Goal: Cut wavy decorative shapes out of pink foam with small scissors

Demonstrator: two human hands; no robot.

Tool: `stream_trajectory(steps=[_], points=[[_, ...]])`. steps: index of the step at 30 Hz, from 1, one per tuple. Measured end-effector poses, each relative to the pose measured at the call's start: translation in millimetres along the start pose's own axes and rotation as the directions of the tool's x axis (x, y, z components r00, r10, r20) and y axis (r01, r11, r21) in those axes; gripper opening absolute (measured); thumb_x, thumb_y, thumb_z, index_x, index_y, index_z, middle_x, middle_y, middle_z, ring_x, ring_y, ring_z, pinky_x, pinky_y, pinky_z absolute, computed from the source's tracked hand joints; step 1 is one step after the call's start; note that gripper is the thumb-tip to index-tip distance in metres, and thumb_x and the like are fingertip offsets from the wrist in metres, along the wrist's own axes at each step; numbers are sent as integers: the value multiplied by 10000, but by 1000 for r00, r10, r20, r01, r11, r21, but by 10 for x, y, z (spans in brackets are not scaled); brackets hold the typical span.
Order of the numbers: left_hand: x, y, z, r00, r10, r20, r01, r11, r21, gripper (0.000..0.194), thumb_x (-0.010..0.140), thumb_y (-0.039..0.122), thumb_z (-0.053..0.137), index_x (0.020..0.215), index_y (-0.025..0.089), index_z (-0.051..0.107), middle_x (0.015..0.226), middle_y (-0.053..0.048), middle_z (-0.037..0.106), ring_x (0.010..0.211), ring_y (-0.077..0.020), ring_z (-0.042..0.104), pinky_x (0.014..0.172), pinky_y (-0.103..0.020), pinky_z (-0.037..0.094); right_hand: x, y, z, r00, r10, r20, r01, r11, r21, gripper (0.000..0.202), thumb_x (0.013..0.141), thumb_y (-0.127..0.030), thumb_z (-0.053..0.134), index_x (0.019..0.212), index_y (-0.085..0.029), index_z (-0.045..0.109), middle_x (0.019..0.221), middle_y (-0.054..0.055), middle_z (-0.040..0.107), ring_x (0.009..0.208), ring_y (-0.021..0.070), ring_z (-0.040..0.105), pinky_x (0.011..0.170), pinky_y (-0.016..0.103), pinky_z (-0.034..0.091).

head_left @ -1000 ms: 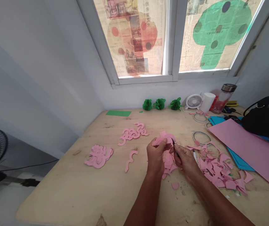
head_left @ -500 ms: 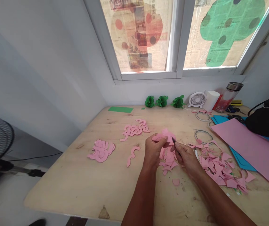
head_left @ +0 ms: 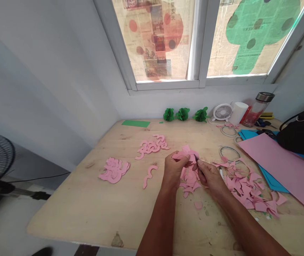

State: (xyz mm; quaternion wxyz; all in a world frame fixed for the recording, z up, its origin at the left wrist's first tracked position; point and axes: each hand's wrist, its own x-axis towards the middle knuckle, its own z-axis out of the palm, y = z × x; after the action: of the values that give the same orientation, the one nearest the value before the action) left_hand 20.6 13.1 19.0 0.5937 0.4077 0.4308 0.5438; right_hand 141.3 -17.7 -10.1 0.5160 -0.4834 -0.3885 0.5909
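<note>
Between the thumb and fingers of my left hand (head_left: 173,173) is a piece of pink paper (head_left: 179,155) with a curved edge. My right hand (head_left: 212,178) is closed around dark scissors (head_left: 196,159), whose blades meet the paper's right side; their handles are hidden by my fingers. Pink paper pieces (head_left: 190,176) lie on the table just beneath both hands. Left of my left hand rests a single wavy pink strip (head_left: 150,175). Farther left are a stack of scalloped pink cutouts (head_left: 114,171) and a loose heap of curved pink strips (head_left: 152,146).
Pink scraps (head_left: 248,188) are heaped to the right, beside a large pink sheet (head_left: 282,167) over blue sheets (head_left: 273,181). Metal rings (head_left: 229,161) lie behind the scraps. Along the wall stand green paper balls (head_left: 182,114), a small white fan (head_left: 222,113) and a glass bottle (head_left: 258,110).
The pink paper between my hands has shifted slightly at the scissors' blades. Both hands stay in nearly the same place, and the table things lie as before.
</note>
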Motion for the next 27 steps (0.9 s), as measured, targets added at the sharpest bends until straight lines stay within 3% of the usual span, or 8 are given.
stream_trajectory(steps=[4,27], points=[[1,-3,8,999,7,-38,-7,1000,-2,182,599,273,683,625,105,616,548,-27,605,509,-119,556,537,-239,441,-1,-3,-3,1000,-2,3,2,1000,-9,352,786,-484,515,705,-144,559,369,-101,281,328,40,157,359,207,90],[34,-60,-6,1000,-13,0,13,1000,-18,201,614,281,691,648,96,622,580,-44,618,544,-135,578,573,-257,464,-14,4,6,1000,-6,27,3,997,81,332,812,-464,496,720,-148,537,388,-100,264,352,49,132,361,215,77]])
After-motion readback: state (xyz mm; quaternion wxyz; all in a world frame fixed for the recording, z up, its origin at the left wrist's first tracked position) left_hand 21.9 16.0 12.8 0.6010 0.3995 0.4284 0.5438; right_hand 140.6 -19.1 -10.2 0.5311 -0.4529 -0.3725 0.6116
